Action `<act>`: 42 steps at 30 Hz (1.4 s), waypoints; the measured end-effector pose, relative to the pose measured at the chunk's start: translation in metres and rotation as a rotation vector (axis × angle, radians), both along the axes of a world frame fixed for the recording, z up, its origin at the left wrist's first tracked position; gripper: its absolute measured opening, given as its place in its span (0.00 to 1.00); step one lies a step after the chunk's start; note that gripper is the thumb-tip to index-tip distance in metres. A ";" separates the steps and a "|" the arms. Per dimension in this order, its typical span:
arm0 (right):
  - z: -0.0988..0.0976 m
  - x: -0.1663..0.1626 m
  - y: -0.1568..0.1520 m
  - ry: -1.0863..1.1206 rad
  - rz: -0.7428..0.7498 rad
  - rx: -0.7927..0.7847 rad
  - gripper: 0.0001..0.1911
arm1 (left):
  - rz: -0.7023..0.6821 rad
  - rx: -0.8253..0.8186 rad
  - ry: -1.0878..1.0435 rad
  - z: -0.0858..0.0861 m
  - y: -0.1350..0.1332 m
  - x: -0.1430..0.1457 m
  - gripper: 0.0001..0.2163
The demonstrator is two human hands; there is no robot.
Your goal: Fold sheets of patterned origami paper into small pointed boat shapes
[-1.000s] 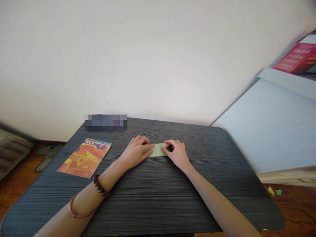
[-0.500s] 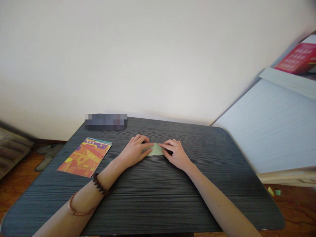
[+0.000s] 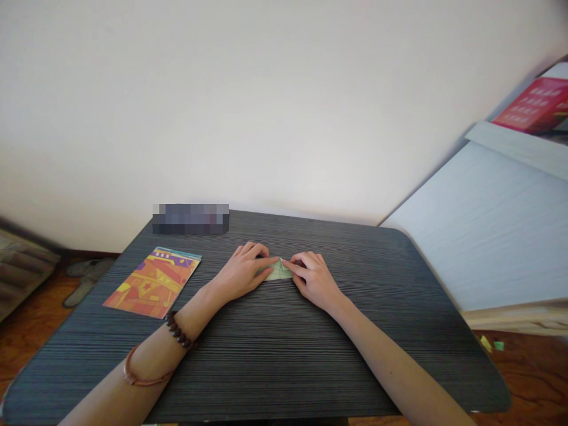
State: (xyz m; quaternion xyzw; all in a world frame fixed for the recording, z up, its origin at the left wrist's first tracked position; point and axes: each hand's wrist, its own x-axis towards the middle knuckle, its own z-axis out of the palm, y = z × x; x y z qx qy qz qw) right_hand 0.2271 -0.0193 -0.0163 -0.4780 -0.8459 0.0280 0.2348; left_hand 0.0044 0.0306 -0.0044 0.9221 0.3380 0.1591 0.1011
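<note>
A small pale green folded paper (image 3: 279, 271) lies on the dark striped table (image 3: 275, 349), near its far middle. My left hand (image 3: 245, 273) rests on the paper's left part, fingers curled and index finger pressing it down. My right hand (image 3: 313, 277) covers the paper's right part, fingertips pressed on the fold where the two hands meet. Only a small triangle of the paper shows between the hands. My left wrist wears a bead bracelet and a thin bangle.
A colourful orange and purple packet of paper (image 3: 153, 283) lies at the table's left. A dark blurred object (image 3: 190, 218) sits at the far edge. A bed with a pale sheet (image 3: 492, 231) stands to the right. Slippers (image 3: 84, 278) lie on the wooden floor at left.
My right hand has slid left over the paper, folding its right part inward. Less of the paper shows now. My left hand has stayed in place.
</note>
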 end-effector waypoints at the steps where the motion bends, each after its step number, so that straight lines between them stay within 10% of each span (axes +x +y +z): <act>1: 0.000 0.000 0.000 -0.007 0.005 0.000 0.20 | -0.001 0.002 0.001 0.000 0.000 0.000 0.16; 42: 0.001 -0.004 0.000 -0.228 0.108 0.104 0.18 | 0.004 0.126 0.148 0.009 -0.005 0.003 0.17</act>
